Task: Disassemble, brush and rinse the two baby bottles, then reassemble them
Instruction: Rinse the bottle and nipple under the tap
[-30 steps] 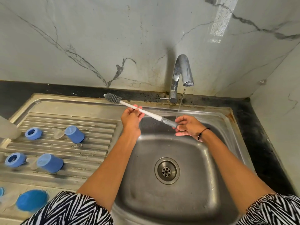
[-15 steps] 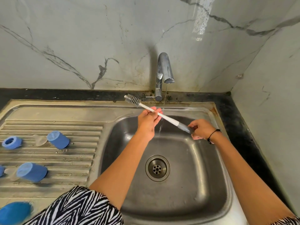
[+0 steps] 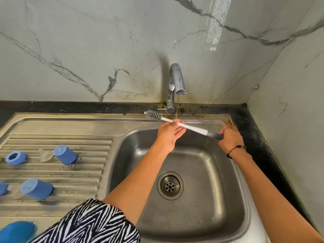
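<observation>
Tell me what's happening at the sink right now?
A person holds a bottle brush over the sink under a thin stream from the tap. The right hand grips the grey handle end; the left hand holds the white shaft near the bristles. Blue caps and a ring lie on the draining board.

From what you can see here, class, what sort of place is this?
Most likely a home kitchen. A steel sink with a ribbed draining board is set into a dark counter, a tap runs above it, and the wall is marble-look tile.
</observation>
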`<state>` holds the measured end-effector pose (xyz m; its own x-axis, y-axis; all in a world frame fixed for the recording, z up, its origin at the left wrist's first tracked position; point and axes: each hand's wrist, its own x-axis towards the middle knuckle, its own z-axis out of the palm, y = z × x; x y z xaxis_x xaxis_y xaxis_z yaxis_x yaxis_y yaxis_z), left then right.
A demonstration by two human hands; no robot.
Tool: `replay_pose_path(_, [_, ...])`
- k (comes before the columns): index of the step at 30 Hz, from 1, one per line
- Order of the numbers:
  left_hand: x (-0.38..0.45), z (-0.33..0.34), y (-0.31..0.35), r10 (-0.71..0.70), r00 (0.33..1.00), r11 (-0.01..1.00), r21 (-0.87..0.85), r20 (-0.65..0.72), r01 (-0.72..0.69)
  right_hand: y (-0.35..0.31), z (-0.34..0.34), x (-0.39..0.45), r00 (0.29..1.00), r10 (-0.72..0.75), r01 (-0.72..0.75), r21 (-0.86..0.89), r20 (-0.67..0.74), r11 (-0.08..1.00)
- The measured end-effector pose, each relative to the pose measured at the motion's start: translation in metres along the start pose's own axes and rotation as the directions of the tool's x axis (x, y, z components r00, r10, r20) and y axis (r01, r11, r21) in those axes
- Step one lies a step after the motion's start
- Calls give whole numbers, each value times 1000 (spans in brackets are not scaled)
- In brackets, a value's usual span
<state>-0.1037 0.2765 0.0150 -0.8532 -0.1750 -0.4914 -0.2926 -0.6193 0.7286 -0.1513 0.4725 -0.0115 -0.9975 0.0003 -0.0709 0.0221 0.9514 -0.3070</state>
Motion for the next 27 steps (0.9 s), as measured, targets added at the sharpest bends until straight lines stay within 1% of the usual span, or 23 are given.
replay_pose_path(3, [1,-5,0,-13,1000,1000,13,-27,14,2,-1,-3,999,-2,1,-31,-36,1000])
replay_pose_path(8, [7,-24,5,-50,995,999,11,-87,51,-7,3,-3,988,-144,140,-74,-60,987])
replay_pose_path(10, [10,-31,9,-58,993,998,10,-102,59,-13,6,1,981,-177,172,-72,-75,983])
replay_pose_path(13, [18,-41,17,-59,991,997,40,-124,64,-24,13,13,977,-201,195,-76,-78,978])
replay_pose_path(18, [37,-51,34,-54,984,989,128,-168,76,-40,23,43,969,-239,227,-152,-65,962])
replay_pose_path(20, [45,-53,41,-60,981,987,134,-183,85,-46,26,55,959,-275,257,-190,-70,947])
replay_pose_path(23, [58,-53,48,-69,979,991,104,-194,90,-53,32,76,945,-317,296,-203,-78,933])
replay_pose_path(27, [70,-58,50,-44,983,997,-68,-180,32,-59,37,95,946,-316,297,-192,-75,935])
